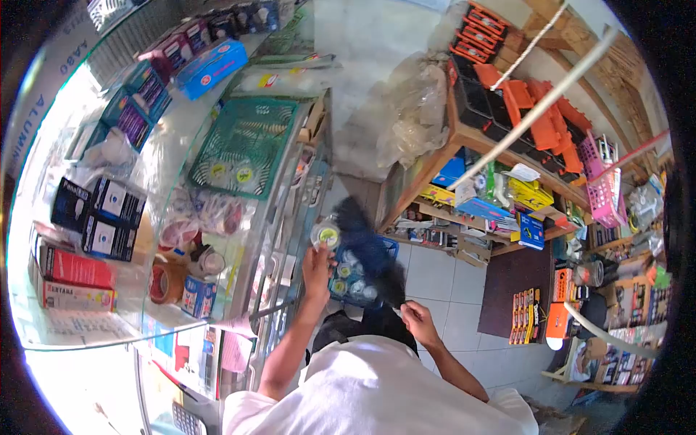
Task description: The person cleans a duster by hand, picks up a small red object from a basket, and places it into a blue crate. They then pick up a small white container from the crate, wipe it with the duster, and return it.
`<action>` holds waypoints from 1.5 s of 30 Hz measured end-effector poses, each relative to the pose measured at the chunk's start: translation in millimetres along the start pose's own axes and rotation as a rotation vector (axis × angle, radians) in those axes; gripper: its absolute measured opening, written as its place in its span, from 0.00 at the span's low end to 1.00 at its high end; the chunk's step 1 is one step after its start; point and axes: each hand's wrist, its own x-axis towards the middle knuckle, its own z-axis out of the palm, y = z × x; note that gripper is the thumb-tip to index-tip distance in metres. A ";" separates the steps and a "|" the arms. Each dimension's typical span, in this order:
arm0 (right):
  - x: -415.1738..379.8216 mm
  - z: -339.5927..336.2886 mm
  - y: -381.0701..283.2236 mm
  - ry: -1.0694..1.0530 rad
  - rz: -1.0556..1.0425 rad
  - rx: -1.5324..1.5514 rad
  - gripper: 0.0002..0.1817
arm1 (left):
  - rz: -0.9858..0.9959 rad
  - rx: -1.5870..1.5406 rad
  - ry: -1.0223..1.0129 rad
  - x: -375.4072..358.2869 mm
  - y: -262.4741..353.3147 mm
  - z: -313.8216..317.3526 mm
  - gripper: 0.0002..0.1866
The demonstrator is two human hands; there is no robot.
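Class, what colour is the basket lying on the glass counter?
The basket is green, seen best in the head view.

Print on the round tub [325,235] in the left hand [316,270] is too small to read. The thing pinched in the right hand [417,319] is tiny, can't tell what it is. The blue basket [362,272] is partly hidden behind a dark, blurry shape.

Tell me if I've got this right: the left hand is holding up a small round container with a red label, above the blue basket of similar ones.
Not quite. In the head view, the round container in the left hand has a yellow-green label, not red. It is held above the blue basket of similar ones.
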 end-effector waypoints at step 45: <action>26.5 4.8 -63.8 -0.364 -0.070 -0.059 0.21 | -0.262 -1.030 -0.621 -8.0 45.9 -32.8 0.20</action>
